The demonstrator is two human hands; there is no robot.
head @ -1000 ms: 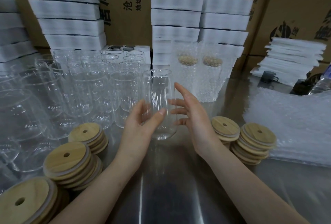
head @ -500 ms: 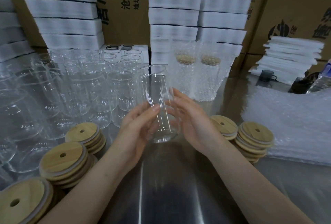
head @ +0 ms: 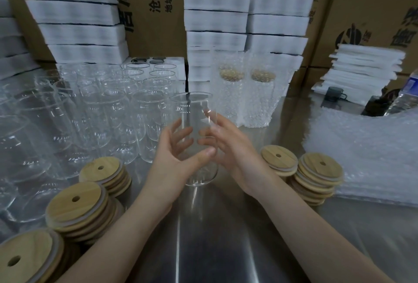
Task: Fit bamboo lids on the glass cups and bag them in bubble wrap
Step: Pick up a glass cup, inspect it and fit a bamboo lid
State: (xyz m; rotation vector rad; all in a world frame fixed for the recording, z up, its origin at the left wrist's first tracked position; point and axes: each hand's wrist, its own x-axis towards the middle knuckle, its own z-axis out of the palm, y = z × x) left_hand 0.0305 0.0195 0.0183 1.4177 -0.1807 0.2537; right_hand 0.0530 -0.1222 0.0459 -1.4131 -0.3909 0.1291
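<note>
1. The brown cardboard cartons [head: 153, 0] at the back read "沧州" and "地址:河北", and the rest of the print is cut off.
2. The left hand [head: 174, 162] and right hand [head: 235, 151] both grip the clear glass cup [head: 192, 110], upright at the middle of the steel desk [head: 203, 237]. I can't tell whether its base touches.

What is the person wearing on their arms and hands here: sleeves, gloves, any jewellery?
Nothing that shows. The left forearm and right forearm are bare right to the frame edge, with no sleeve in view. The left hand and right hand are ungloved, with no ring, watch or bracelet visible.
</note>
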